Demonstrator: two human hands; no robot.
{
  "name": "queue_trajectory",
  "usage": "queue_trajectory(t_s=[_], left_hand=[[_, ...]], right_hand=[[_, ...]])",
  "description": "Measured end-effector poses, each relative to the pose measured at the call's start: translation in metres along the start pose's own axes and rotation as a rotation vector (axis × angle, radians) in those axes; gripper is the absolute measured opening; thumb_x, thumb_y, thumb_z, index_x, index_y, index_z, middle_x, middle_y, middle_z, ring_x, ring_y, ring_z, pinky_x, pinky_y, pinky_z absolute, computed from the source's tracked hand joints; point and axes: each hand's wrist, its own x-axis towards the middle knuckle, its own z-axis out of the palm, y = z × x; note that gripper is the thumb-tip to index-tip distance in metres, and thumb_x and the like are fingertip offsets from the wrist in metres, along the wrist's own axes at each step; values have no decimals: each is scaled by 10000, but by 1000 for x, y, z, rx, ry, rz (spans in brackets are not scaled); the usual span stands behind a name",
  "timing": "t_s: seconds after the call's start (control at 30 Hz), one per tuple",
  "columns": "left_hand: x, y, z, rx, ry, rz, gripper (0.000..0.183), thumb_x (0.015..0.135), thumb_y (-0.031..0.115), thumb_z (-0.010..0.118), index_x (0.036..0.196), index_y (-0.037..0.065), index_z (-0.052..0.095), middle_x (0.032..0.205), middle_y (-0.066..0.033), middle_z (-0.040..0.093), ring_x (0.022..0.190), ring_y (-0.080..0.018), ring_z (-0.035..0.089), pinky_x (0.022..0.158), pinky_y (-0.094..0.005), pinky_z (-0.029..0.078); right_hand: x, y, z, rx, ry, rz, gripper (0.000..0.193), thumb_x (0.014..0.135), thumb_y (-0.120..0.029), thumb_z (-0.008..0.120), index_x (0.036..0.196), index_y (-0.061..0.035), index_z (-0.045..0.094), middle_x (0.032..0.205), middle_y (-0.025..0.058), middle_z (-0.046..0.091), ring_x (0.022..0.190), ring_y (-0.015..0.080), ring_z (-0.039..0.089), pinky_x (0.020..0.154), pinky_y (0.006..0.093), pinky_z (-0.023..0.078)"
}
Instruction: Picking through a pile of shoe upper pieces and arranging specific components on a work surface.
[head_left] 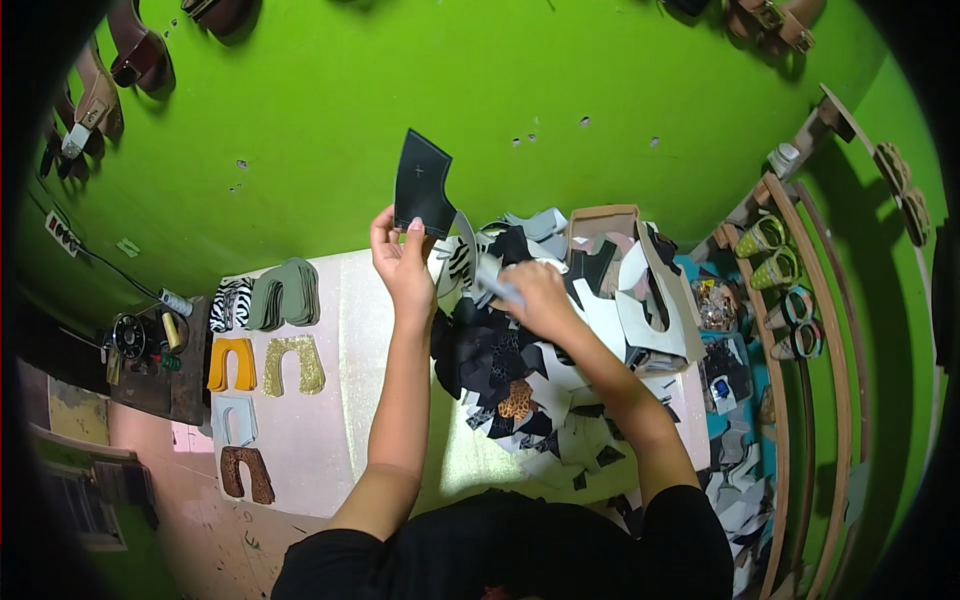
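The black shirt (500, 550) fills bottom centre, and I see the left hand (405, 258) pinching a near-upright black piece (421, 185), upper centre, up-left of the right hand (543, 298), whose blurred grip I can't tell.

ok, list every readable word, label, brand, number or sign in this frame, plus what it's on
Words, labels, brands, numbers: none legible.
Black piece in the left hand: one small pale cross-shaped mark; no lettering visible.
Floor: small dark scrawl marks, too small to make out.
Black shirt: red mark cut off at the lower edge, unreadable.
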Motion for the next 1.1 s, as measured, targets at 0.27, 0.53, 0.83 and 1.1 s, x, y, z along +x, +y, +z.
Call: queue_trajectory(t_s=[0.27,0.53,0.83,1.1], left_hand=[[-55,33,31,-162,-210,-197,322,862,51,506,1138,53,339,1035,-112,501,882,-178,570,705,-324,537],[-157,10,36,-216,-448,-712,291,876,68,477,1135,77,344,992,-103,560,869,-196,601,690,-362,557],[-208,-54,-32,508,-655,-369,304,794,66,570,1073,34,454,988,-72,512,888,-130,491,720,-242,416],[-181,-64,23,925,-981,195,510,709,261,628,1169,101,475,1251,-174,421,1222,-368,325,997,-442,259]], right_hand=[[-75,-7,-30,251,236,137,764,649,-266,727,1275,-62,340,1262,165,372,1187,328,354,1011,379,277],[-149,-11,-64,1305,554,398,525,800,-67,609,1241,-40,325,1018,119,564,865,138,560,708,227,455],[-332,61,3,392,920,857,194,734,27,601,910,-24,539,874,68,539,813,143,525,693,246,420],[-288,26,-26,-449,244,1175,264,745,-224,622,939,-47,594,950,163,528,939,340,497,792,412,417]])
